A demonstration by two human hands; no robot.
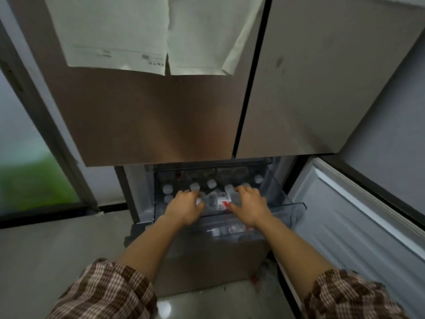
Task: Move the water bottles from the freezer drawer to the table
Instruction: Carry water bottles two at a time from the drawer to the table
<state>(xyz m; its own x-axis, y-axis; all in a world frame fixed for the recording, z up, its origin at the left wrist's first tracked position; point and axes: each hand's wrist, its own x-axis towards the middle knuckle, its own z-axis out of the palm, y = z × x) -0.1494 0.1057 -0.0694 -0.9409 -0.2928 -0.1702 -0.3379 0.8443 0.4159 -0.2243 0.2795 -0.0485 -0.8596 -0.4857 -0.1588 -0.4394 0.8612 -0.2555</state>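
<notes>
A clear plastic freezer drawer (296, 207) is pulled out below the fridge doors, holding several upright water bottles (211, 183) with white caps. One clear bottle with a red and white label (218, 201) lies on its side on top of them. My left hand (185, 207) grips its cap end and my right hand (249, 204) covers its other end. More bottles show dimly through the drawer's front wall (230, 230).
The lower freezer door (358, 217) stands swung open at the right. The closed upper fridge doors (161, 116) hang above the drawer, with white papers (142, 33) stuck on. A glass door or window (27, 162) is at the left. Grey floor lies below.
</notes>
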